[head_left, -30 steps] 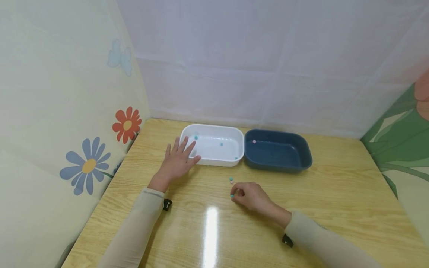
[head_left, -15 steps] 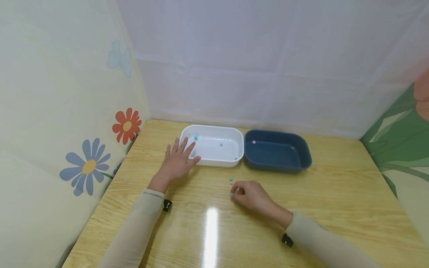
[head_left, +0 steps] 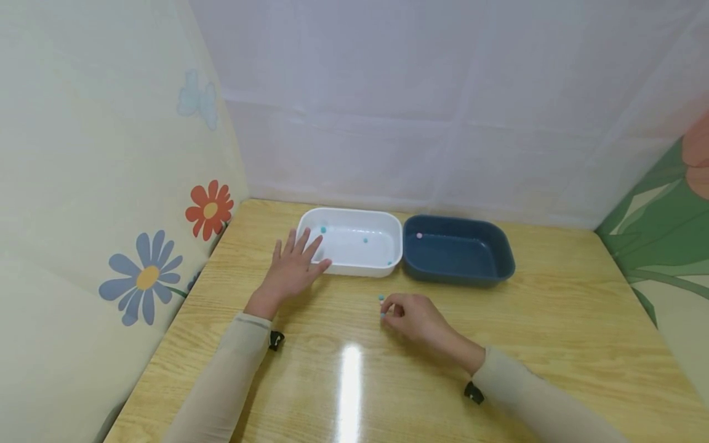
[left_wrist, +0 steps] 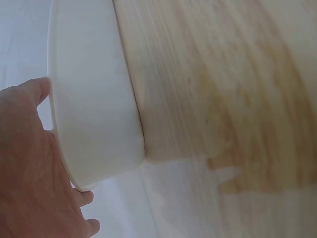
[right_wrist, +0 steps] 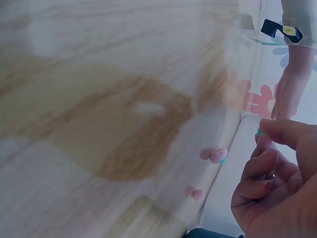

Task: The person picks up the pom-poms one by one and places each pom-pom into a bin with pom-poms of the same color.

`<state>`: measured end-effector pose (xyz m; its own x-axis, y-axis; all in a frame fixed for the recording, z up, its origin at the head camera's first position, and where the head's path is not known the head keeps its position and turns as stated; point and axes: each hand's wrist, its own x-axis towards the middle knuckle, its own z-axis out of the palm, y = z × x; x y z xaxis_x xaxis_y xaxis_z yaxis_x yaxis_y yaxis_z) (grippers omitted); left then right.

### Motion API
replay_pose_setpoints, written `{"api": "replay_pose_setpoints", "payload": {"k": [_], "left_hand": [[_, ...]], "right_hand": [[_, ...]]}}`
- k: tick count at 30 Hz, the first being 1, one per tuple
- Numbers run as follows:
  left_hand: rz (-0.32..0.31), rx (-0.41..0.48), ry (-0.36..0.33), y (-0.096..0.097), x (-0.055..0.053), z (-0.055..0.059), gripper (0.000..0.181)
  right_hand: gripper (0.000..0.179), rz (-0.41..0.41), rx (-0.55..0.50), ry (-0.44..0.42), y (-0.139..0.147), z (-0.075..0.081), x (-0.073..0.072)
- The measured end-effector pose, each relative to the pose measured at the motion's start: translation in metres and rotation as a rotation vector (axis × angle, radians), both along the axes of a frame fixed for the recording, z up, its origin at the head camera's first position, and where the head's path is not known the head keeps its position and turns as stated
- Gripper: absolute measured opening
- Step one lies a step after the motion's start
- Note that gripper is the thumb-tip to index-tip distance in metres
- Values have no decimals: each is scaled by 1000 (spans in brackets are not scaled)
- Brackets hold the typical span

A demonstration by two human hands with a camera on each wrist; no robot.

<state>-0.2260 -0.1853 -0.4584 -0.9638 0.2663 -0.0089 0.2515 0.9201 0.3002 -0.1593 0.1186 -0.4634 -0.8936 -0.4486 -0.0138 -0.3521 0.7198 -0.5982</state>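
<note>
In the head view my right hand [head_left: 415, 317] pinches a small teal ball [head_left: 382, 315] between thumb and index finger; the right wrist view shows the same ball [right_wrist: 259, 132] at the fingertips. Just beyond these fingertips, another teal ball [head_left: 381, 297] and a pink ball [head_left: 381, 302] lie on the table. My left hand [head_left: 290, 269] has its fingers spread over the left end of a white tub [head_left: 354, 269]. In the left wrist view the left thumb [left_wrist: 39, 89] touches the tub's rim.
A dark blue tub [head_left: 456, 277] stands right beside the white one, with a pink ball [head_left: 419, 235] inside. The white tub contains several teal balls, one near its back left corner [head_left: 324, 229]. A white cloth [head_left: 388, 123] hangs behind the wooden table [head_left: 565, 320].
My right hand has moved slightly away from me with the pinched teal ball, closer to the two balls on the table. The left hand stays at the white tub.
</note>
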Motion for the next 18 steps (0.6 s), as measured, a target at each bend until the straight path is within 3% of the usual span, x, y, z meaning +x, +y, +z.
{"api": "replay_pose_setpoints", "payload": {"k": [18], "left_hand": [[4,-1,-8,1,0,1,75]], "right_hand": [[4,-9,-6,-24,-8,17,-9]]}}
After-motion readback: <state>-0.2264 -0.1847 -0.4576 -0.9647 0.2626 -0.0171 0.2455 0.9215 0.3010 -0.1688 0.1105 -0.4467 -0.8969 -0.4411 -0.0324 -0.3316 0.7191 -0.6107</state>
